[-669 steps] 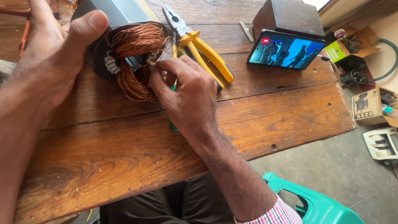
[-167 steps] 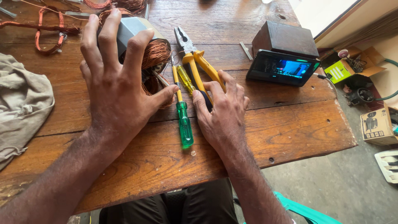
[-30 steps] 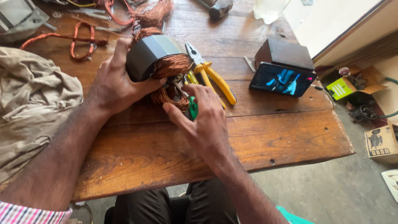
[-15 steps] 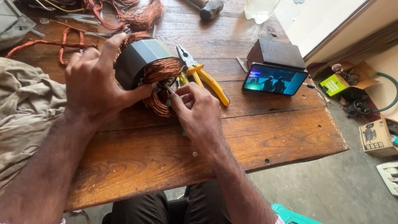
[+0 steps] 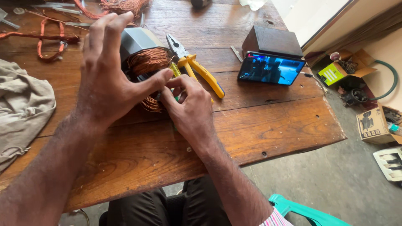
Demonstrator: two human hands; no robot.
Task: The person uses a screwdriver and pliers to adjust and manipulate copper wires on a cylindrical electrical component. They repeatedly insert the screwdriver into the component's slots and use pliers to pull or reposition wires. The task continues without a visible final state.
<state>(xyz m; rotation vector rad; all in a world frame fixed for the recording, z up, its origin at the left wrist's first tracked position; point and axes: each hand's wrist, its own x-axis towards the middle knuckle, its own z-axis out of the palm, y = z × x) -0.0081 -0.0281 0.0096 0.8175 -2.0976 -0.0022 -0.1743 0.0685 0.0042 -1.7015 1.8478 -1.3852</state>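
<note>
Head camera looks down on my left hand, which now arches over the grey metal motor stator wound with copper wire, fingers spread and lifted, only the thumb reaching down to the coil; half a second ago that hand was clamped around the housing, so the stator now rests on the brown wooden table rather than in my grip. My right hand is closed, fingertips pinched at the copper winding beside my left thumb, with a green-handled screwdriver partly hidden beneath it. Yellow-handled pliers lie just beside the stator, untouched. A phone with a lit screen leans against a dark wooden block farther right, and a crumpled grey cloth sits at the left edge.
</note>
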